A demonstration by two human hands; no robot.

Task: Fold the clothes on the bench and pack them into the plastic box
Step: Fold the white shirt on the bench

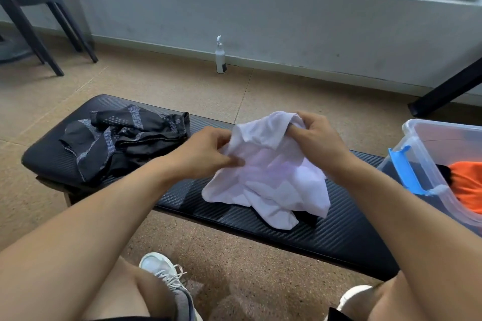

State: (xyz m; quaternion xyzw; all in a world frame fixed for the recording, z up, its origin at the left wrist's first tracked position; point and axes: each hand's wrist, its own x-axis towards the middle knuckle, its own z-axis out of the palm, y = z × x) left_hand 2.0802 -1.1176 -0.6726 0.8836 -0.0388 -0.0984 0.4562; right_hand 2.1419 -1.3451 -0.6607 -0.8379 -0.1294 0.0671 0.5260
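Note:
A crumpled white garment is bunched over the middle of the black padded bench. My left hand pinches its left edge. My right hand grips its upper right fold, lifting the top part off the bench while the lower part rests there. A dark patterned garment lies rumpled at the bench's left end. The clear plastic box with a blue latch stands at the right end and holds an orange piece of clothing.
A white pump bottle stands on the floor by the wall behind the bench. A black stool is at the far left, and a black table leg slants at the right. My knees and shoes are below the bench.

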